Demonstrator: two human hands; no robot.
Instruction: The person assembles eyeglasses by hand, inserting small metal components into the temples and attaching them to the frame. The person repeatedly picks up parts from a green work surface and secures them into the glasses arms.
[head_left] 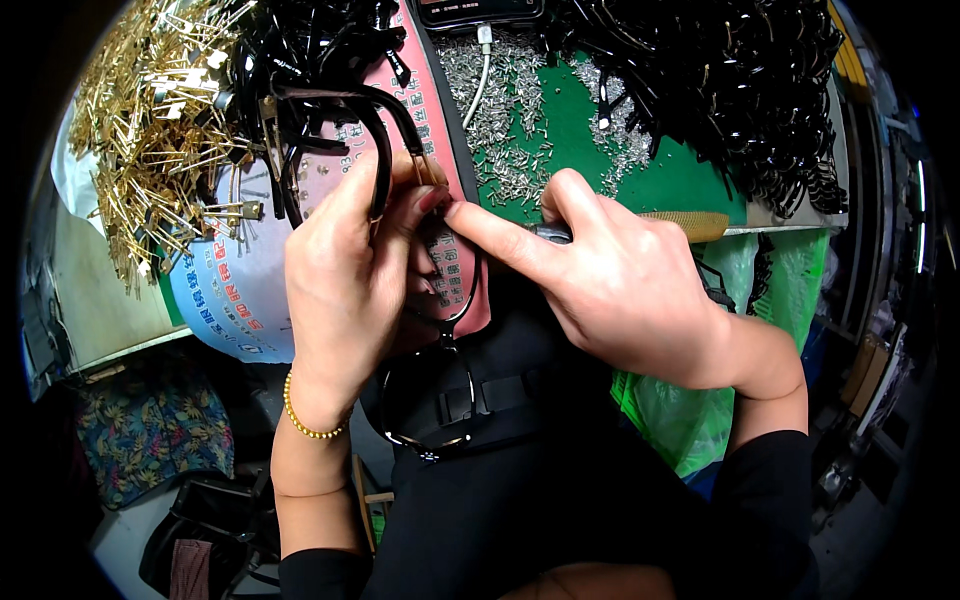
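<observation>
My left hand (350,250), with a gold bead bracelet (312,433) at its wrist, is closed on a dark eyeglass frame (447,325). One rim of the frame hangs below the fingers, over my lap. Black temples (403,112) rise from between the same fingers, with a gold metal end near the fingertips. My right hand (625,280) reaches in with its index fingertip against the left thumb, at the frame's hinge end. Its other fingers are curled. A tool with a yellow textured handle (690,226) passes behind them and appears held; its tip is hidden.
Gold metal temple cores (150,130) are heaped at the left. Black temples (710,90) pile up at the far right. Small silver screws (510,130) lie scattered on the green mat (570,110). A phone (480,10) with a white cable (478,85) sits at the back. Green plastic bags (690,430) hang at the right.
</observation>
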